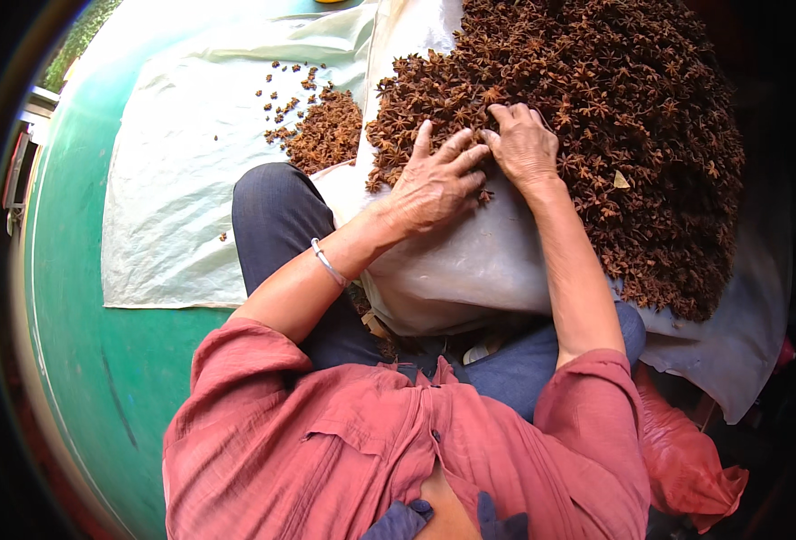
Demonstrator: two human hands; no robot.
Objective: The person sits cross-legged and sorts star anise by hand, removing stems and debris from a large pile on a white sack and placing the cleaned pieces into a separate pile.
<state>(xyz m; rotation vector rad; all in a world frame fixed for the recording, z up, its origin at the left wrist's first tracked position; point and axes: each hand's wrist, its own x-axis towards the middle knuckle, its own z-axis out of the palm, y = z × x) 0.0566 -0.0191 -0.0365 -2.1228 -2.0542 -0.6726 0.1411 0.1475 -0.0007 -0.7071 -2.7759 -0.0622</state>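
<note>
A large heap of dried star anise [614, 101] lies on a pale plastic sheet [465, 270] in front of me. My left hand [438, 179] is at the heap's near edge, palm down with its fingers spread. A few loose pods show just beside its little-finger side. Close by on the right, my right hand [525, 145] rests its bent fingertips on the pods. Its thumb points towards my left fingertips, and whether a pod is pinched there is hidden.
A smaller pile of star anise [327, 131], with stray pods around it, sits on a white woven sheet [168, 223] at left. Beneath is a green floor [134, 378]. A red plastic bag [692, 466] lies at lower right. A pale flake [621, 179] tops the heap.
</note>
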